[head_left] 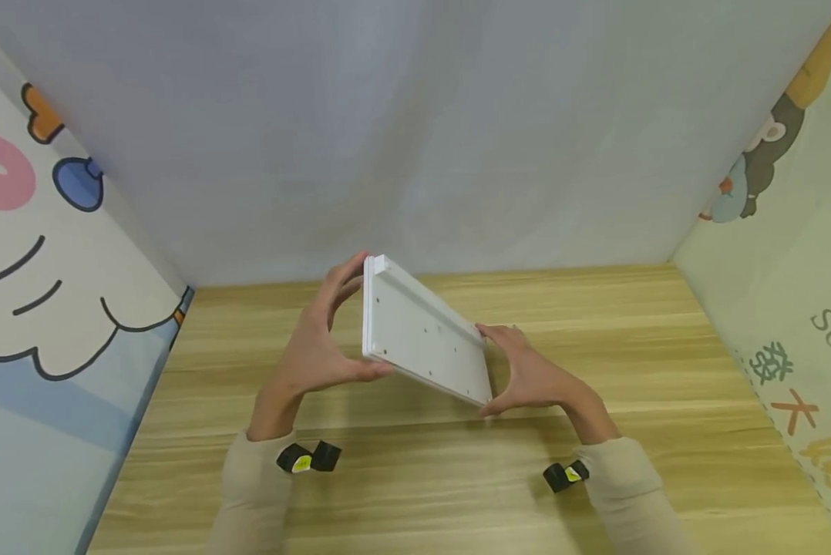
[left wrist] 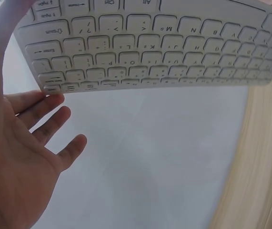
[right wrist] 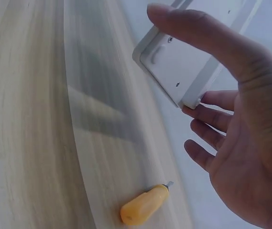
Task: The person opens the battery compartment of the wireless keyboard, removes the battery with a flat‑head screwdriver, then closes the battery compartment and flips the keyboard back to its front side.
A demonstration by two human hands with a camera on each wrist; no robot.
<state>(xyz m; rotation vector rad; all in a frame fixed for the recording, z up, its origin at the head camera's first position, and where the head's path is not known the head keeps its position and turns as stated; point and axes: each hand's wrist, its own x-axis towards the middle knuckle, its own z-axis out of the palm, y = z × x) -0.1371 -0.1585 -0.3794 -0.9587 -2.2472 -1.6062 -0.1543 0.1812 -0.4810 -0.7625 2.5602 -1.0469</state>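
White keyboard [head_left: 425, 343] held in the air over the middle of the bench [head_left: 422, 493], nearer the far edge than the near side of the view. Tilted, underside toward the wearer; keys [left wrist: 147, 40] face away, toward the grey wall [head_left: 415, 139].

Hands: both engaged, neither fully closed. Left hand [head_left: 314, 347] spans the keyboard's left end, thumb on the lower edge and fingertips at the upper; in the left wrist view some fingers stand free of it. Right hand [head_left: 529, 378] grips the opposite end likewise, thumb across one long edge, fingertips at the other.

Underside carries a raised bar [head_left: 429, 293] along the upper edge and small dark spots [right wrist: 169, 40] (screws or recesses, cannot tell which).

Orange-handled tool [right wrist: 144, 206] with a short metal tip, possibly a screwdriver, lies on the bench close to its far edge; neither hand touches it.

Progress, as judged: lifting done, underside exposed. Step in hand looks like turning or inspecting. No part seen detached, so any work on the underside seems not begun. Setting the keyboard down on the bench is left; beyond that, cannot tell.
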